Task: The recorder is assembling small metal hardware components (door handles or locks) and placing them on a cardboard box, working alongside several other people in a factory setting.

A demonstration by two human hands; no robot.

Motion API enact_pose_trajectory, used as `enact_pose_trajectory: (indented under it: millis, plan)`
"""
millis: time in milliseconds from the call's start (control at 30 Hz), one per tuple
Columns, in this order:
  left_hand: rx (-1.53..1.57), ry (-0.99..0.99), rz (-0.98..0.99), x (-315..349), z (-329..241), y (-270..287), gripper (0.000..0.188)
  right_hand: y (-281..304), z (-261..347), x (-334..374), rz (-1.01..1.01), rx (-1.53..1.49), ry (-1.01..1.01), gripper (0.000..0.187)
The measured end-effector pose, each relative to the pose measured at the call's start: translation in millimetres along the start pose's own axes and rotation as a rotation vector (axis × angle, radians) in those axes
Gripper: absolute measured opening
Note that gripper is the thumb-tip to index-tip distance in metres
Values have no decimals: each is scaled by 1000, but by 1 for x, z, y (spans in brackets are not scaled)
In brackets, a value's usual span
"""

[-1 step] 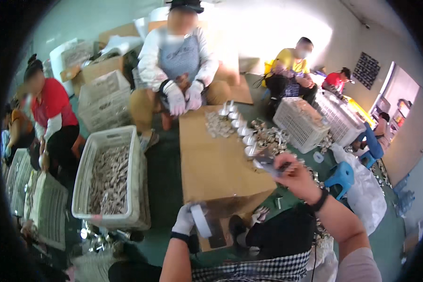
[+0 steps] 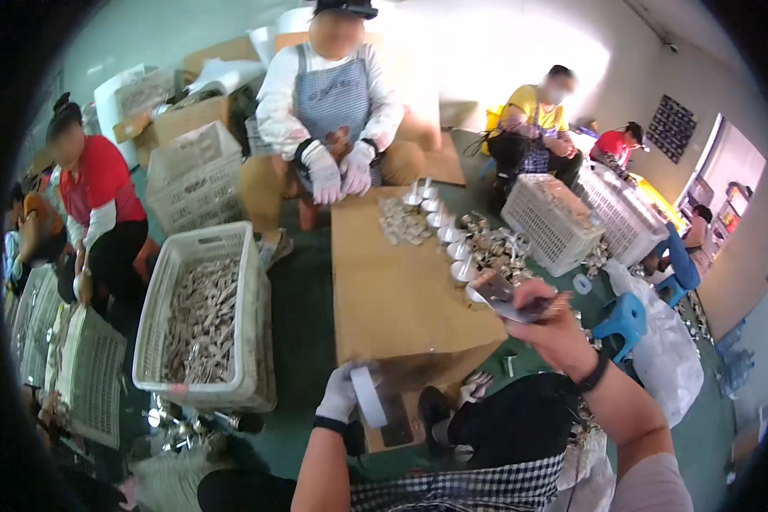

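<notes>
Brown cardboard worktop (image 2: 401,303) mid-frame. My right hand (image 2: 553,328) pinches flat grey rectangular slab (image 2: 497,291), right of centre; best gripped by edges. Gloved left hand (image 2: 340,397) beside white strip (image 2: 369,396), grip: can't tell.

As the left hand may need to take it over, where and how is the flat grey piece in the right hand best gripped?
Probably by the free end of the flat grey piece, pinched from the left: the right hand covers its other end, while this one sticks out, flat and uncovered.

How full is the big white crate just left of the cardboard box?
Partly full: small pale parts spread across the crate, below its rim.
</notes>
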State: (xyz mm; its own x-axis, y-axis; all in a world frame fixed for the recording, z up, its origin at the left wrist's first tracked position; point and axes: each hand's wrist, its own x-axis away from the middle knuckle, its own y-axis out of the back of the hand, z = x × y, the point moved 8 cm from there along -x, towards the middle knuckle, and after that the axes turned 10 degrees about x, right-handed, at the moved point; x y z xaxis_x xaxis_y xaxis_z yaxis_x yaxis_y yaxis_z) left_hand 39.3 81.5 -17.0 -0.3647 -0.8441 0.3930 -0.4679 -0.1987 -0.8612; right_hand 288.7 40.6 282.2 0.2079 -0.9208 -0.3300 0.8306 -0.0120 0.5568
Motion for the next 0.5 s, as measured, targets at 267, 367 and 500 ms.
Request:
enact_pose_trajectory:
  millis: [267,367,500]
  plan:
    - [221,61,-8,-12,1,24,20,-110,9,68,-168,-335,-274,34]
    - [206,110,38,-13,6,15,21,-181,-23,51,-163,-326,-348,36]
    - [247,183,90,-7,7,12,22,-225,-43,51,-159,-330,-396,52]
